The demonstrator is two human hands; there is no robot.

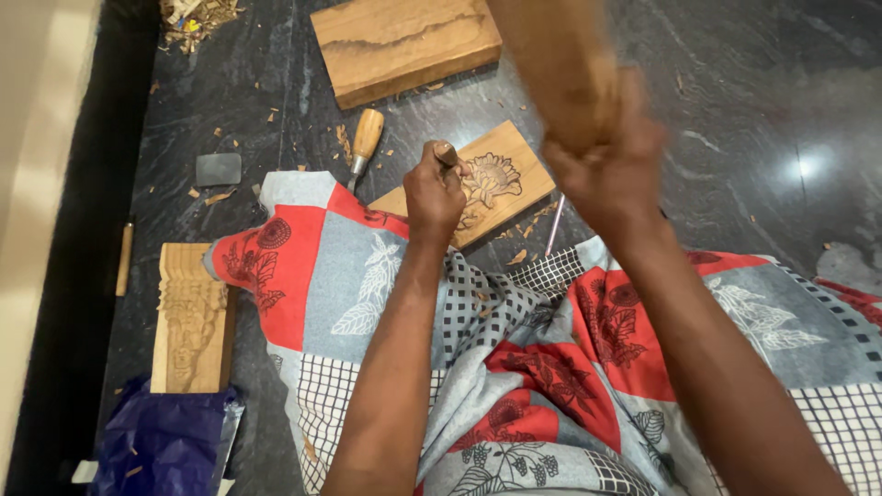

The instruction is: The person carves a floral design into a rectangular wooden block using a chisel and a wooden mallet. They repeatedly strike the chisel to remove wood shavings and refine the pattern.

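wooden and pale, a small carving panel (501, 174) with a flower cut into its face lies on the dark stone floor (735, 110), its near edge tucked against the patterned cloth (514, 367) of red, grey and checked squares that covers the person's lap. the left hand (434, 195) is closed around a chisel (446, 156), whose rounded butt shows above the fist while its tip is hidden where it meets the panel just left of the flower. the right hand (614, 174) is raised above and to the right of the panel, clamped on the handle of a wooden mallet (560, 69), which is blurred and reaches up out of view. the two hands are apart, with the carved flower showing between them. a second chisel with a light wooden handle (367, 136) lies on the floor just beyond the cloth, left of the panel. a thicker wooden block (404, 44) rests farther off, at the top of the view. a thin metal rod (554, 226) lies on the floor near the panel's right corner. left of the lap a long carved wooden piece (191, 317) lies on the floor, with a crumpled blue plastic bag (165, 441) at its near end and a slim wooden-handled tool (123, 259) beside it. a small flat grey stone (219, 169) sits on the floor further out, and wood chips (197, 16) are piled in the top left corner
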